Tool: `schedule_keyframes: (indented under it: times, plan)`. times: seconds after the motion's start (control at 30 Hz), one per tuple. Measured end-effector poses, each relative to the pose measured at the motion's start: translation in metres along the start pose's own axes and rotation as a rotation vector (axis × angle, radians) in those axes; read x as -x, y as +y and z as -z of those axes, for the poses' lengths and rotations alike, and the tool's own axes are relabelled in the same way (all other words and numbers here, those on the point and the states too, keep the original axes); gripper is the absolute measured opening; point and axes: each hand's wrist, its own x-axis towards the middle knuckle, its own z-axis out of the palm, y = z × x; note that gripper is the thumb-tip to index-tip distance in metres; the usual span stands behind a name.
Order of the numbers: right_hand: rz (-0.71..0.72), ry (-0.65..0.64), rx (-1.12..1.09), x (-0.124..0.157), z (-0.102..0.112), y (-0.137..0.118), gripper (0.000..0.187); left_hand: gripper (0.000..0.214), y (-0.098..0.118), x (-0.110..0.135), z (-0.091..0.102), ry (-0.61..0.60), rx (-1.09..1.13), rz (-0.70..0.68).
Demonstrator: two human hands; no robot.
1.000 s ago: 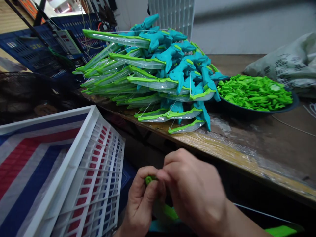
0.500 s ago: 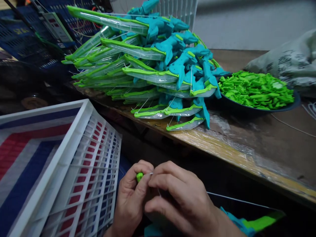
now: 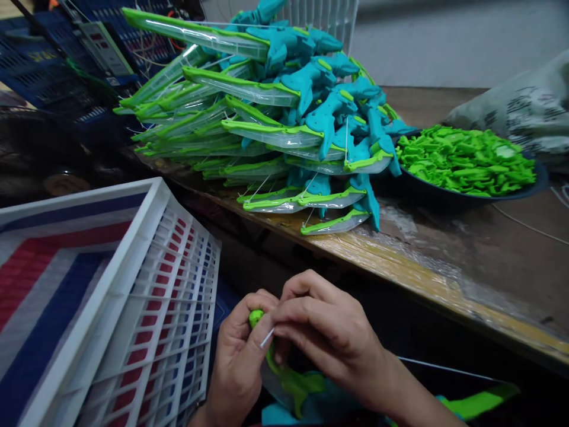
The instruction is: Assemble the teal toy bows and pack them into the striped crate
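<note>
My left hand [image 3: 235,362] is wrapped round the green limb tip of a toy bow [image 3: 300,385]. The bow has a bright green edge, a clear plastic limb and a teal middle, partly covered by my hands. A short piece of white string [image 3: 267,338] crosses my left thumb by the tip. My right hand [image 3: 329,332] is closed in a pinch on the string, close against the left fingers. Farther right, the bow's other green limb [image 3: 484,400] shows, with a stretch of string above it.
Many similar toy bows [image 3: 284,136] lie piled on the workbench [image 3: 444,237]. Beside them stands a dark bowl [image 3: 540,178] of green plastic parts [image 3: 466,160]. A printed sack [image 3: 528,112] lies behind it. At my left is a white crate [image 3: 164,284] with a striped lining.
My right hand has drawn its fingers together and risen slightly. The white string end now shows over the left thumb, and more of the bow is visible below.
</note>
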Motion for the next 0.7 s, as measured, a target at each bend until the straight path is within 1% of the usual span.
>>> schedule_keyframes:
  times: [0.1,0.2,0.33,0.43,0.57,0.63,0.7]
  plan:
    - [0.064,0.008,0.153,0.005,-0.004,0.002,0.012,0.009,0.001,-0.001,0.000,-0.006,0.001,0.021]
    - [0.077,0.076,0.270,0.010,-0.011,0.003,0.011,0.009,0.002,-0.003,-0.001,0.014,-0.014,0.037]
    - [0.067,0.181,0.279,0.010,-0.015,0.000,0.011,0.011,0.004,-0.009,-0.005,0.029,-0.045,0.049]
    - [0.104,0.196,0.279,0.010,-0.012,0.000,0.012,0.011,0.006,-0.012,-0.009,0.007,-0.044,0.061]
    - [0.046,0.176,0.251,0.013,-0.007,0.003,0.012,0.014,0.007,-0.014,-0.014,-0.024,0.012,0.124]
    - [0.024,0.202,0.231,0.016,-0.007,0.005,0.011,0.015,0.007,-0.014,-0.015,-0.041,0.007,0.126]
    - [0.015,0.254,0.232,0.019,-0.008,0.006,0.011,0.013,0.005,-0.015,-0.016,-0.057,-0.026,0.093]
